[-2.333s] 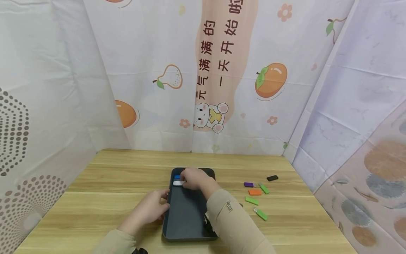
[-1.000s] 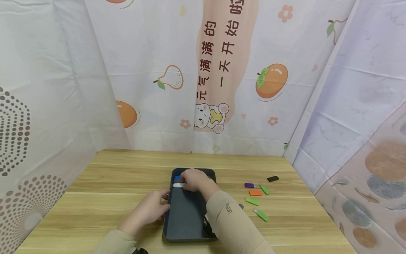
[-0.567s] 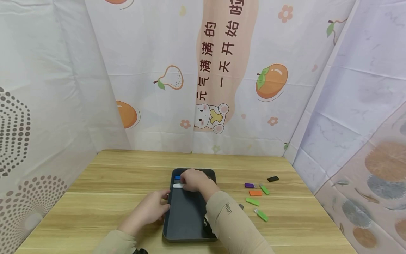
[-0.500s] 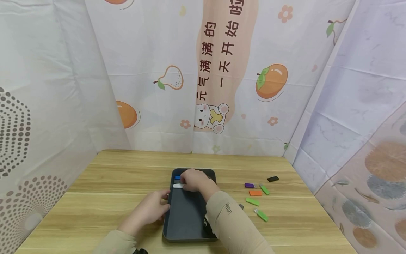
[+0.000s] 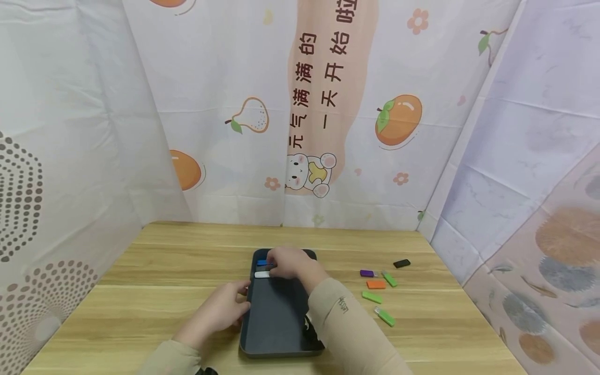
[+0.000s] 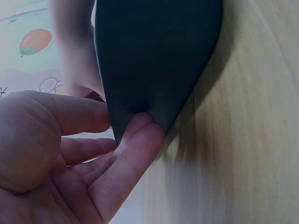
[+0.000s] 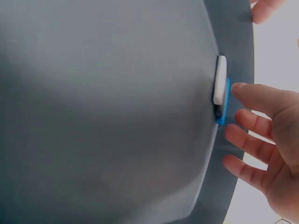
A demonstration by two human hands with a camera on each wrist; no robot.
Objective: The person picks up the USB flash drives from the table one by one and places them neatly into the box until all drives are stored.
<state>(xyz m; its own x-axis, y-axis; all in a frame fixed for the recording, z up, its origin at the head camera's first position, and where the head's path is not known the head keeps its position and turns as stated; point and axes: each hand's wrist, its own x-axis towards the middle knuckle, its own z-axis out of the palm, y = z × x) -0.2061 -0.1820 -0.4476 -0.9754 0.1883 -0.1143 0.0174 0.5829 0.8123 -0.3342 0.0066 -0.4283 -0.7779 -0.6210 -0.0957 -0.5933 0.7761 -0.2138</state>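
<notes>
A dark rectangular tray [image 5: 278, 317] lies on the wooden table. Inside its far left corner sit a blue USB stick [image 5: 262, 263], a dark one [image 7: 218, 111] and a white one [image 5: 261, 274], side by side. My right hand [image 5: 287, 262] hovers over them from the right. In the right wrist view its fingers are spread and apart, with the thumb near the blue stick and nothing held. My left hand [image 5: 225, 304] touches the tray's left side; in the left wrist view its fairly straight fingers [image 6: 145, 135] rest against the outer wall, the thumb at the rim.
Right of the tray lie more USB sticks: a purple one [image 5: 367, 273], an orange one [image 5: 376, 285], several green ones [image 5: 372, 297] and a black one [image 5: 401, 263]. A printed curtain [image 5: 225, 172] hangs behind the table.
The white USB stick has shifted slightly toward me, showing more of the dark stick beside the blue one. My right hand has eased off the white stick. The left hand stays put.
</notes>
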